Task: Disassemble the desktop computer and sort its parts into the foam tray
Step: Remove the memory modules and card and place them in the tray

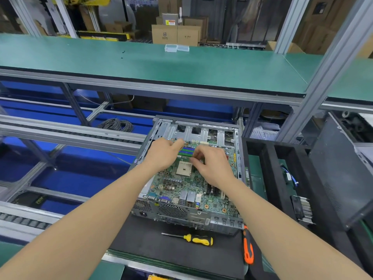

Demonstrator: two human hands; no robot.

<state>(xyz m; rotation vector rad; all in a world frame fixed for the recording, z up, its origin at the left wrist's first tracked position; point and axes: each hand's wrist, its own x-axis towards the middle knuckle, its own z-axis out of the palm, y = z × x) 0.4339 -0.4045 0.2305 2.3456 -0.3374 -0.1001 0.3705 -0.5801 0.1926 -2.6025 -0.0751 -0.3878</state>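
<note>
Green motherboard [181,184] lies flat in opened steel chassis [173,212], centre frame, giving top access. Left hand [163,156] and right hand [212,167] curl fingertips onto memory slots [186,151], one at each end, likely to free latches; actual pinch cannot be told. Black foam tray [268,168] waits just right of chassis; yellow screwdriver [198,239] parked lower centre.

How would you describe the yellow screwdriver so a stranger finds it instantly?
Start at the open computer case mid-bench. On the black mat on its near side lies the screwdriver, flat, shaft pointing left. Its yellow-and-black handle separates it from the orange-handled tool to its right.
</note>
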